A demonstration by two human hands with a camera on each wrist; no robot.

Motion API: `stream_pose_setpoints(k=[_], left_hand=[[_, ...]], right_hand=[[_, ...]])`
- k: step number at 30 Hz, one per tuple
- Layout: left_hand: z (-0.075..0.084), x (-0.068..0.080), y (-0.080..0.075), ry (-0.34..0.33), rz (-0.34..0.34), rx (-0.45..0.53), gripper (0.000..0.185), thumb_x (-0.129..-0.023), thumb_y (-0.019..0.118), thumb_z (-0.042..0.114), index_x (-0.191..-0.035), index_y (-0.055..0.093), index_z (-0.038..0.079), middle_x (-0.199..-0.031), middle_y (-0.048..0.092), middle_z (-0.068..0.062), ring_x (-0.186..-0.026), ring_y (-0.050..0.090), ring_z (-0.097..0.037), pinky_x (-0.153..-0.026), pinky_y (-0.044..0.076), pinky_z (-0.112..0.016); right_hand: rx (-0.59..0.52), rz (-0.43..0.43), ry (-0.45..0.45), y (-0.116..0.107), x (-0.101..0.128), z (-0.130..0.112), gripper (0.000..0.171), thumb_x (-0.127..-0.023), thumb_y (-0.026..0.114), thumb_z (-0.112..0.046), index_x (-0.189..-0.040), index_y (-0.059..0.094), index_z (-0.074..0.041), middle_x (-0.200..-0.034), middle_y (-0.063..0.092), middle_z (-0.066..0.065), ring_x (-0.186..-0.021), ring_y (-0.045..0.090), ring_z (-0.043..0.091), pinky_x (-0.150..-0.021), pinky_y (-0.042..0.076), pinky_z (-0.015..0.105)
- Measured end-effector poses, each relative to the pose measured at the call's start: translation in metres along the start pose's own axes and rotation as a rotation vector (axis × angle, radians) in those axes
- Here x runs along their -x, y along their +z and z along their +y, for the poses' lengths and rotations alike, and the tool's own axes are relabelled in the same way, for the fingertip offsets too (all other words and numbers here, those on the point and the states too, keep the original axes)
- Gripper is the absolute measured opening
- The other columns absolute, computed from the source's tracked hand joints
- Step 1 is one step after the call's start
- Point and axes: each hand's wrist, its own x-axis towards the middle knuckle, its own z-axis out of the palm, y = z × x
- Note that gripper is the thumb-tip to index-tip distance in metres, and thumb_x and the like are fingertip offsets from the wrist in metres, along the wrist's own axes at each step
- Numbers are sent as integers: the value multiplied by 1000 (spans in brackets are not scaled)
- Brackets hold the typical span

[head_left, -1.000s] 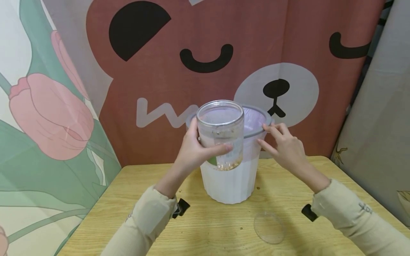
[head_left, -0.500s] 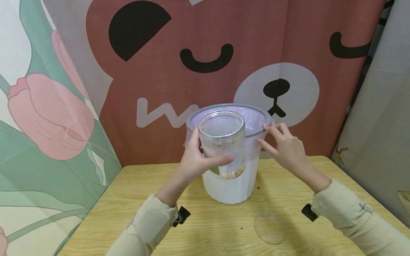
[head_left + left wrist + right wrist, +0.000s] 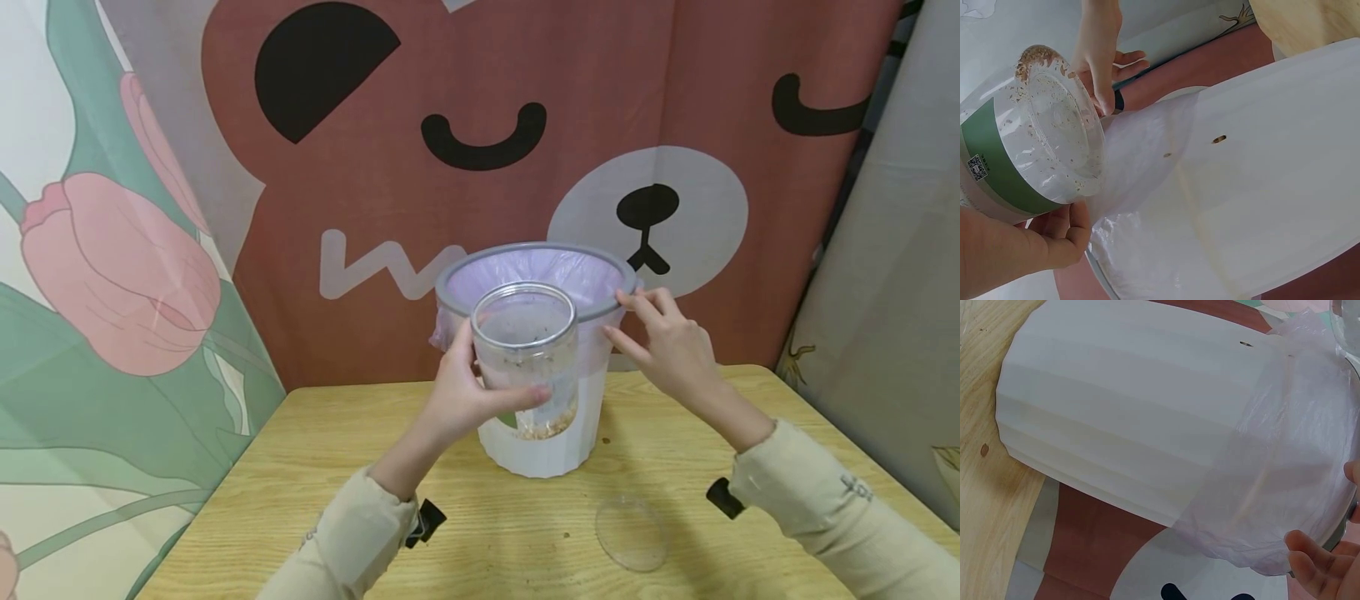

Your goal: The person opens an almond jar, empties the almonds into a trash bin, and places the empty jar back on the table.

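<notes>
In the head view, my left hand (image 3: 468, 396) grips a clear plastic jar (image 3: 528, 367) by its side, mouth up and without a lid. Brown crumbs lie at the jar's bottom, and a green label band shows on the jar (image 3: 1010, 156) in the left wrist view. Behind it stands a white trash bin (image 3: 540, 460) with a grey rim, lined with a thin purple bag (image 3: 592, 275). My right hand (image 3: 671, 350) pinches the bin's rim at the right, thumb outside. The jar hides part of the bin's front.
A clear round lid (image 3: 632, 533) lies flat on the wooden table (image 3: 337, 467), in front of the bin and to its right. Just behind the table hangs a printed curtain (image 3: 360, 183). Small dark specks dot the tabletop near the lid.
My left hand has lowered the jar and drawn it slightly right and nearer, so more of the bin's opening shows. My right hand has stayed at the rim.
</notes>
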Motion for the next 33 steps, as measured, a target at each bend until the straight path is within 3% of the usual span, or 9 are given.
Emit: stream_pose_setpoints(k=[11, 17, 24, 33], left_hand=[[-10, 7, 5, 16, -10, -11, 81, -62, 80, 11, -129, 36, 19, -113, 54, -2, -98, 54, -19, -77, 47, -35], [-16, 11, 8, 70, -3, -22, 80, -62, 81, 8, -129, 37, 16, -114, 54, -4, -102, 51, -17, -80, 45, -37], [-25, 15, 10, 10, 20, -15, 81, -60, 81, 7, -128, 38, 17, -113, 53, -3, -101, 51, -16, -79, 45, -37], [-35, 23, 16, -12, 32, -65, 81, -57, 84, 13, -126, 41, 13, -112, 54, -1, -101, 50, -15, -79, 45, -37]], right_hand=[[10, -6, 3, 0, 0, 0, 44, -77, 69, -23, -117, 57, -6, -92, 50, 15, -43, 33, 11, -33, 26, 24], [8, -8, 6, 0, 1, 0, 45, -76, 70, -21, -117, 57, -6, -92, 50, 15, -44, 33, 11, -33, 27, 24], [11, -7, 5, 1, 0, 0, 46, -75, 71, -19, -117, 57, -5, -93, 50, 16, -44, 34, 12, -33, 27, 24], [14, -7, 7, 1, 1, -1, 47, -74, 72, -18, -116, 57, -5, -93, 50, 16, -44, 35, 13, -33, 27, 24]])
